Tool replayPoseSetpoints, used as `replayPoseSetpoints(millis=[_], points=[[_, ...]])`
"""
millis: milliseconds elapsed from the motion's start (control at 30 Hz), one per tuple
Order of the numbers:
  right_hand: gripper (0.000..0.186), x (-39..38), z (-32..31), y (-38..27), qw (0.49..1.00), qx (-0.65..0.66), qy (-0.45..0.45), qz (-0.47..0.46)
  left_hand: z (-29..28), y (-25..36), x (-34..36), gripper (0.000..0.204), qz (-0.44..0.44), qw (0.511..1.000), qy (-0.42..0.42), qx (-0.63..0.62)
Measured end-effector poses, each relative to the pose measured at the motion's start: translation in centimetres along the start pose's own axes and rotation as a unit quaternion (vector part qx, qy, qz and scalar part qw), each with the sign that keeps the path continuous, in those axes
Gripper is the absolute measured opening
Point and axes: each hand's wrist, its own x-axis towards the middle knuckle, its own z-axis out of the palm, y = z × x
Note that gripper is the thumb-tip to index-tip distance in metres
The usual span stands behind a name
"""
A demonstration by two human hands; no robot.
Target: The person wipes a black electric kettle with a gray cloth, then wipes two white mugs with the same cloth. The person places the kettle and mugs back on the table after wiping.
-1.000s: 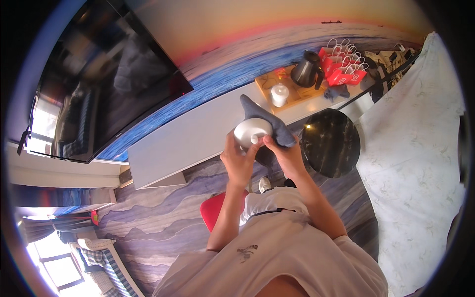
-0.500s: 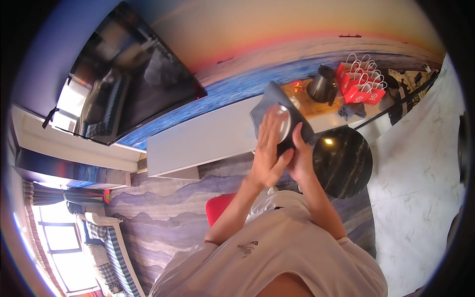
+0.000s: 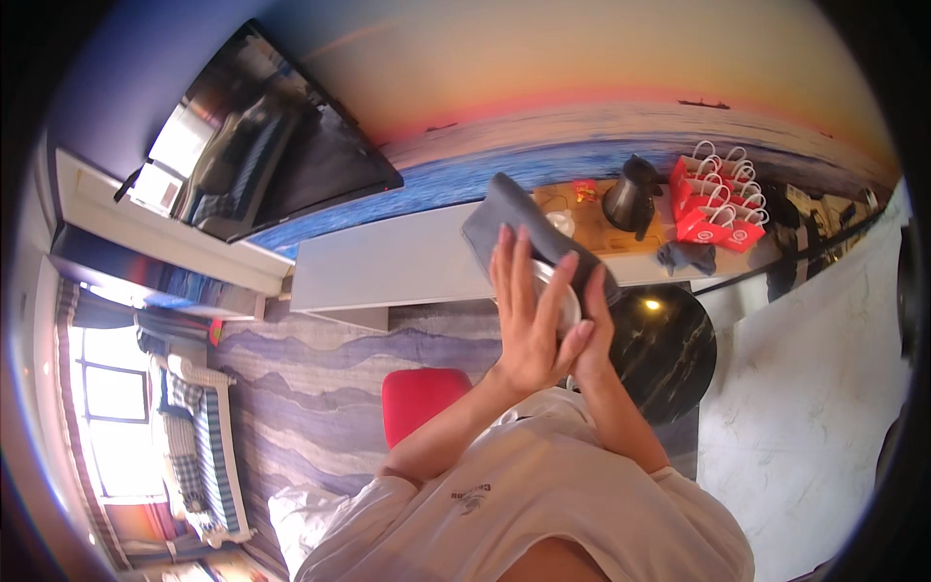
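Observation:
In front of my chest, both hands work on a dark grey cloth (image 3: 514, 215) and a whitish round thing with a pale rim (image 3: 570, 310), perhaps a cup or lid. My left hand (image 3: 527, 341) lies over the round thing, its long fingers stretched up and slightly apart across it. From the right, my right hand (image 3: 595, 339) closes on the cloth behind the round thing, thumb up along its side. The cloth fans out beyond the fingertips, above the white counter. Most of the round thing is hidden by my left fingers.
A long white counter (image 3: 388, 267) runs along the wall. On its right part are a wooden tray (image 3: 596, 236), a dark kettle (image 3: 630, 202), red paper bags (image 3: 708, 228) and a crumpled grey cloth (image 3: 687, 257). Nearby stand a round black table (image 3: 669, 354) and a red seat (image 3: 422, 398).
The hands, cloth and round thing have shifted slightly down in the picture. My left fingers have spread wider across the round thing. The whole view has turned a little.

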Motion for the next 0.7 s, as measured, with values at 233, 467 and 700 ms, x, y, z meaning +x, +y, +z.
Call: replayPoseSetpoints(millis=[233, 467, 700], points=[[0.067, -1.1, 0.6, 0.0, 0.992, -0.115, -0.05, 0.003, -0.2, 1.4, 4.9, 0.056, -0.166, 0.976, 0.106, -0.089], [0.079, -0.3, -1.0, -3.1, 0.99, 0.015, -0.139, 0.016, 2.6, 4.7, 2.8, 0.06, -0.043, 0.989, 0.015, 0.138], [0.082, -2.2, 2.1, -3.0, 0.995, -0.093, -0.024, -0.005, 0.1, 2.2, 6.5, 0.06, -0.163, 0.98, -0.01, -0.116]])
